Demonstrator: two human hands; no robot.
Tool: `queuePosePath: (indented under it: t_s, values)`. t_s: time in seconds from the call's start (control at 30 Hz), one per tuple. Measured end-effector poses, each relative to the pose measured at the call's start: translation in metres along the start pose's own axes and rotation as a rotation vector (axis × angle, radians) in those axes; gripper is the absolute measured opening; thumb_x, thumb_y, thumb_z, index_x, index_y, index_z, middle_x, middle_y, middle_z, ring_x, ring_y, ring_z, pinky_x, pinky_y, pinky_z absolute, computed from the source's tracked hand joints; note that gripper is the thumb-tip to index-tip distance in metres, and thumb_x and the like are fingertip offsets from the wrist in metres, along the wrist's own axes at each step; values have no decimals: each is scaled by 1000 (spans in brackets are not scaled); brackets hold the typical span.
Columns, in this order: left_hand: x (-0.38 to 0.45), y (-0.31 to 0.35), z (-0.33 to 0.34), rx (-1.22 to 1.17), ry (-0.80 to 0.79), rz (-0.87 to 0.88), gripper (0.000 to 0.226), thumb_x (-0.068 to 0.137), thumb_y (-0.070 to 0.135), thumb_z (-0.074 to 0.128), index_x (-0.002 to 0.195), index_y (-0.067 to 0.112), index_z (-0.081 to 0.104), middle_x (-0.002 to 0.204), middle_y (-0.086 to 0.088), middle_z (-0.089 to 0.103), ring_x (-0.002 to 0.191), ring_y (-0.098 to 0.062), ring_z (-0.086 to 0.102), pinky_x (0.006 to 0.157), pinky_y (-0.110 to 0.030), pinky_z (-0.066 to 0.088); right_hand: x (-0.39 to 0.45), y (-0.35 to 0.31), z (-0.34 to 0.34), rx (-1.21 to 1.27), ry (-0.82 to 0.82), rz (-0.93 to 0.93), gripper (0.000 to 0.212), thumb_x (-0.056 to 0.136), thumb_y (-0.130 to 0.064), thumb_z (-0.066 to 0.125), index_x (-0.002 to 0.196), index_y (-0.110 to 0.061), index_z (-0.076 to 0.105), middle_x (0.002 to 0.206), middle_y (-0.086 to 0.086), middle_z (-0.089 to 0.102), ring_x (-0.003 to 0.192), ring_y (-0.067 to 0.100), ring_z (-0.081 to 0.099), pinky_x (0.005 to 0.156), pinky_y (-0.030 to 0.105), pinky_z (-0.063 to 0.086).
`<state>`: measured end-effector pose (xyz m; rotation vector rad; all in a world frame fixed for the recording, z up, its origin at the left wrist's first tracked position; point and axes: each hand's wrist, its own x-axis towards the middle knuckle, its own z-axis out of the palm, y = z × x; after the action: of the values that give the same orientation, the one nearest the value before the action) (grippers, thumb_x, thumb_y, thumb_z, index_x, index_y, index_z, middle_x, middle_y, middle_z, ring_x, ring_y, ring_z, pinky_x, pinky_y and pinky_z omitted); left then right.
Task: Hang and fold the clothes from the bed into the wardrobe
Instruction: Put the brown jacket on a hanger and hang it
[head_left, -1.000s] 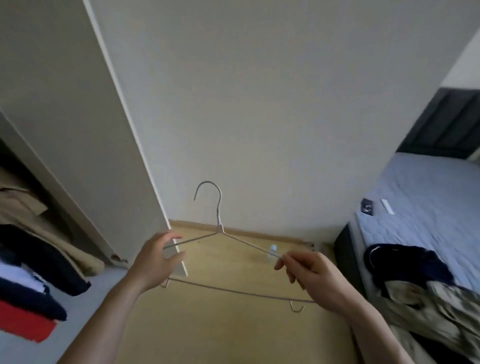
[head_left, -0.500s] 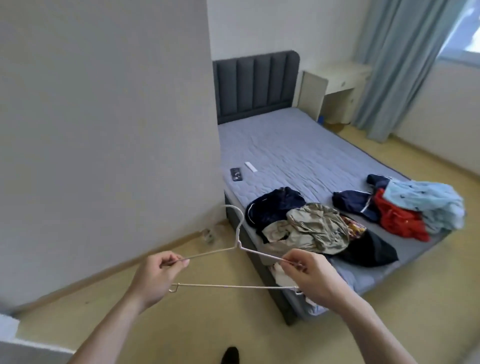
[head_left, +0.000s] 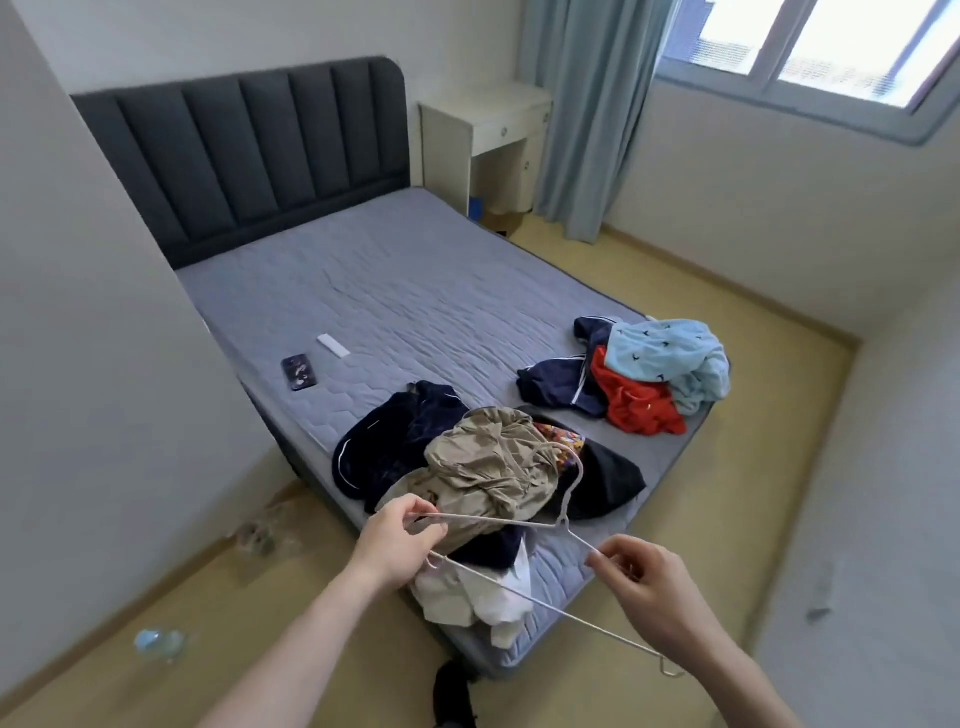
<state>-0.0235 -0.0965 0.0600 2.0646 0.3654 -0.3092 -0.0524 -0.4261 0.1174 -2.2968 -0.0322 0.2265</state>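
Clothes (head_left: 488, 467), two heaps on the foot end of the bed (head_left: 395, 291): near heap w/ khaki garment (head_left: 483, 478) on top of a dark navy piece (head_left: 395, 441), black item (head_left: 608, 478) beside it, white fabric (head_left: 467, 597) spilling over the mattress edge; far heap w/ light-blue top (head_left: 670, 358), red item (head_left: 634, 405), navy jacket (head_left: 561, 384). All soft, limp, light; likely to sag and slip when lifted, so best taken at collar or shoulder seams, not mid-body. Wire hanger (head_left: 519, 525) held in front of the near heap, hook up: thin, stiff, light, prob. slippery for smooth fabric. Left hand (head_left: 400, 540) pinches one shoulder wire; right hand (head_left: 649, 592) pinches the other; hands apart, both closed on the hanger. Judged step: choose a garment, khaki one nearest, and thread hanger into neck opening. Wardrobe not in view. Also on mattress: phone (head_left: 298, 371), small white object (head_left: 333, 345). Beyond: padded headboard (head_left: 249, 150), bedside cabinet (head_left: 483, 135), curtain (head_left: 587, 114), window (head_left: 810, 47). Plastic bottle (head_left: 156, 644) on floor.
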Motion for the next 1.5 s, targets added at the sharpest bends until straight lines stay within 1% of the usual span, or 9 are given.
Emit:
queuePosePath:
  t_s: [0.2, 0.37, 0.5, 0.7, 1.0, 1.13, 1.3, 1.4, 1.5]
  values:
    - [108, -7, 35, 73, -143, -99, 28, 86, 36, 77, 112, 30, 66, 114, 11, 67, 111, -11, 62, 97, -29, 49, 71, 26, -27, -14, 66, 107, 22, 95, -35, 71, 74, -25, 70, 52, -12, 48, 51, 6, 40, 51, 21, 32]
    - [158, -6, 65, 259, -311, -196, 23, 87, 39, 73, 108, 31, 67, 118, 6, 69, 111, -14, 63, 98, -30, 49, 103, 55, -41, 85, 132, 245, 23, 96, -29, 70, 76, -19, 72, 54, -10, 45, 52, 4, 38, 51, 20, 32]
    - [192, 4, 82, 349, -342, -218, 26, 87, 39, 70, 112, 30, 67, 124, 5, 65, 117, -15, 60, 97, -27, 47, 146, 85, -43, 155, 153, 338, 25, 99, -29, 68, 77, -19, 72, 54, -9, 50, 51, 4, 41, 54, 25, 35]
    - [230, 3, 109, 391, -283, -371, 21, 87, 36, 68, 106, 29, 67, 125, 1, 59, 108, -18, 61, 86, -26, 46, 237, 129, -35, 204, 53, 425, 25, 99, -38, 65, 76, -28, 69, 57, -11, 53, 51, 2, 43, 58, 31, 38]
    - [322, 17, 195, 391, -246, -534, 33, 90, 36, 65, 121, 27, 66, 142, 2, 44, 123, -20, 57, 101, -24, 41, 390, 207, -31, 154, -253, 381, 38, 98, -36, 65, 65, -23, 51, 53, -12, 39, 49, 4, 33, 46, 16, 29]
    - [383, 1, 260, 410, -253, -511, 30, 92, 34, 62, 120, 27, 68, 160, 3, 32, 141, -22, 41, 112, -24, 29, 452, 249, -22, 103, -373, 315, 45, 98, -31, 65, 64, -21, 37, 56, -12, 31, 52, 6, 28, 45, 18, 27]
    - [433, -36, 328, 592, -472, -529, 41, 90, 32, 56, 130, 37, 66, 173, 8, -3, 158, -29, -2, 126, -44, 13, 499, 297, -7, 59, -429, 296, 45, 97, -32, 65, 66, -14, 37, 55, -11, 31, 51, 6, 29, 45, 18, 28]
    - [443, -51, 345, 710, -533, -591, 52, 93, 30, 50, 144, 28, 57, 170, 3, 19, 157, -31, 4, 126, -49, 10, 514, 313, -1, 42, -458, 277, 46, 97, -33, 65, 67, -13, 37, 56, -11, 30, 52, 7, 28, 46, 19, 29]
    - [434, -43, 338, 642, -397, -625, 40, 90, 29, 55, 128, 29, 67, 143, 2, 58, 141, -23, 42, 121, -40, 25, 517, 315, -5, 34, -496, 272, 46, 98, -32, 65, 69, -12, 36, 57, -11, 30, 53, 7, 28, 46, 20, 29]
